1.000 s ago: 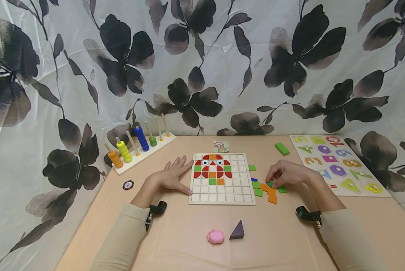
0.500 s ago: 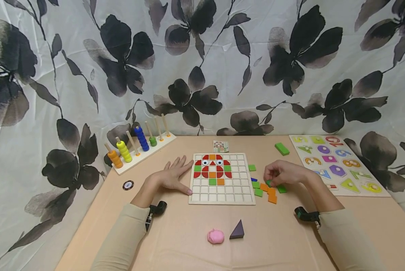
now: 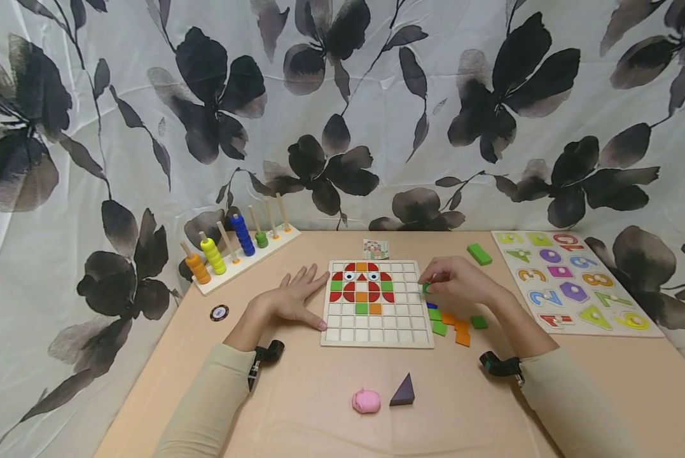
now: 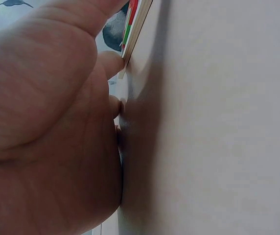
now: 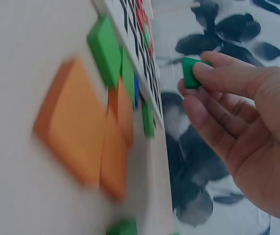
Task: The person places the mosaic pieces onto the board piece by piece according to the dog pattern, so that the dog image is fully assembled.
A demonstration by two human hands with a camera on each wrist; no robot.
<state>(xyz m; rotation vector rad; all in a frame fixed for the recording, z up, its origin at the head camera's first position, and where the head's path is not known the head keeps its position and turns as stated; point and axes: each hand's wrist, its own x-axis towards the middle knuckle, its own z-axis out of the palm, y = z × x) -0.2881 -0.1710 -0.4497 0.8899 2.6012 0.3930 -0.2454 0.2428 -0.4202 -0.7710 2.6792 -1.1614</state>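
Pinching a green tile (image 5: 191,73) in a narrow thumb-and-finger grip, the right hand (image 3: 459,280) hung by the right edge of the grid board (image 3: 376,338); the left hand (image 3: 289,302), fingers spread, touched its left edge. Work looked partly done: a coloured pattern (image 3: 362,286) filled upper cells, lower rows lay bare, and orange tiles (image 3: 463,339) lay loose on the desk (image 3: 296,413).

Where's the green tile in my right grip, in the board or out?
Out. The right grip pinches the tile, and the right wrist view shows it held up, apart from the board.
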